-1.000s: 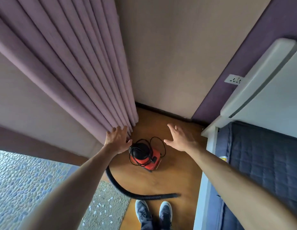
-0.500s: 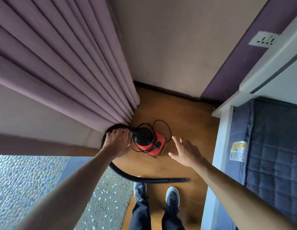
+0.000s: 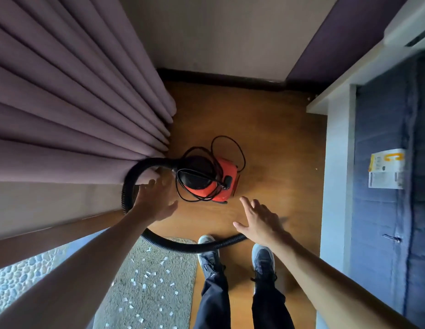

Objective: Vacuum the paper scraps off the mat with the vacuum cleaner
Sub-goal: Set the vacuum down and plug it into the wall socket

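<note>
A small red and black vacuum cleaner stands on the wooden floor with its black cord looped over it. Its ribbed black hose arcs from the left side of the body, round behind my left arm, and runs across the floor in front of my shoes. My left hand reaches beside the hose loop with fingers spread, holding nothing. Just right of the vacuum hovers my right hand, fingers straight and empty. A grey-green mat strewn with several white paper scraps lies at the lower left.
Purple curtains hang at the left, close to the hose. A bed with a blue quilted mattress and white frame borders the right. A beige wall closes the far end. My shoes stand on the wood beside the mat.
Both hands have dropped lower toward the vacuum as the view tilted down. The left hand came off the curtain to the hose loop; the right hand moved down beside the vacuum.
</note>
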A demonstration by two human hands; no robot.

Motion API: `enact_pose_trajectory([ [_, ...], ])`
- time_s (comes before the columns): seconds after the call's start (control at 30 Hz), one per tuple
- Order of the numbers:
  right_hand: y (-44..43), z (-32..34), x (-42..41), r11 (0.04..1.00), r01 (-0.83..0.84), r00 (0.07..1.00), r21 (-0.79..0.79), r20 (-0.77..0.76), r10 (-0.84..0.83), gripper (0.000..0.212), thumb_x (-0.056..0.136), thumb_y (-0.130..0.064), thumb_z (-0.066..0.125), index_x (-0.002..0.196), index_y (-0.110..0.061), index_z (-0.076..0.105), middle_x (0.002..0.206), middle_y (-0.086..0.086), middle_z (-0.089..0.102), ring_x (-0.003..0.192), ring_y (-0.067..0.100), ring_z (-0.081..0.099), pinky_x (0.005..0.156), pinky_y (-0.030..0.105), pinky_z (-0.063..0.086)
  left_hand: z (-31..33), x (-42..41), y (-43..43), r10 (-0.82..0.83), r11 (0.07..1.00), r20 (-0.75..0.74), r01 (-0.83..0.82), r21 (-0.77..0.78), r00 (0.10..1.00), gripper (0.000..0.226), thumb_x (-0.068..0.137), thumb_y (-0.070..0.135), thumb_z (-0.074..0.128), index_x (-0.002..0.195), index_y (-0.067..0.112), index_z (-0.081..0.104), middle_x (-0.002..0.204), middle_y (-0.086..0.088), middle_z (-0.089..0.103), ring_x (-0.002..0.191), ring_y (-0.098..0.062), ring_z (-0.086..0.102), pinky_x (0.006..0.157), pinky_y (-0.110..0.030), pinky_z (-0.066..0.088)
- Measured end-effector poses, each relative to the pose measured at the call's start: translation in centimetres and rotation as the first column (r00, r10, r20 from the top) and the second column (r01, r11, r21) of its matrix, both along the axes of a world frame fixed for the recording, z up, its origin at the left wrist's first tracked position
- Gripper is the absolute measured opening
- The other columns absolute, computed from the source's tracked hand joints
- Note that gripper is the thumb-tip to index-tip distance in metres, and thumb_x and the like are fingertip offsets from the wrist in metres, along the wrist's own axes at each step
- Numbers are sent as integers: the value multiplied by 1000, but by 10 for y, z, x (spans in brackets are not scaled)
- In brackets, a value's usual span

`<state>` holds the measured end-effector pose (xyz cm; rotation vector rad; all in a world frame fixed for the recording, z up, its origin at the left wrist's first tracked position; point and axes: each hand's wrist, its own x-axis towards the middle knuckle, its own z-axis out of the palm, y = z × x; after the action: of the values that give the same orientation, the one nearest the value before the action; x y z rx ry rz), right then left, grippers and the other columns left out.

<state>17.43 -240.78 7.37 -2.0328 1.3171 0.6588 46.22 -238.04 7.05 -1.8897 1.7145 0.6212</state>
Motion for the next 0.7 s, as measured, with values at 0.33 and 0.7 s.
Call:
enact_pose_trajectory([
  [0.33,12,-97,45,912,366,920,183,75,-385,70,92,-59,50,145,-18,29,134,11,53,118,30,57,89,39,50,-100,26,-23,-9,1000,-63,9,1,998,69,89,50,57,142,13,33,138,-15,48,120,-35,52,90,-45,45],
  [0.7,-31,-167,108,-433,638,-390,636,-218,-895,34,98,-33,57,114,-2,60,95,14,63,84,23,65,60,29,56,-162,22,-38,27,997,-144,-36,-61,989,52,92,35,58,134,10,42,125,-18,56,115,-37,56,86,-46,49],
])
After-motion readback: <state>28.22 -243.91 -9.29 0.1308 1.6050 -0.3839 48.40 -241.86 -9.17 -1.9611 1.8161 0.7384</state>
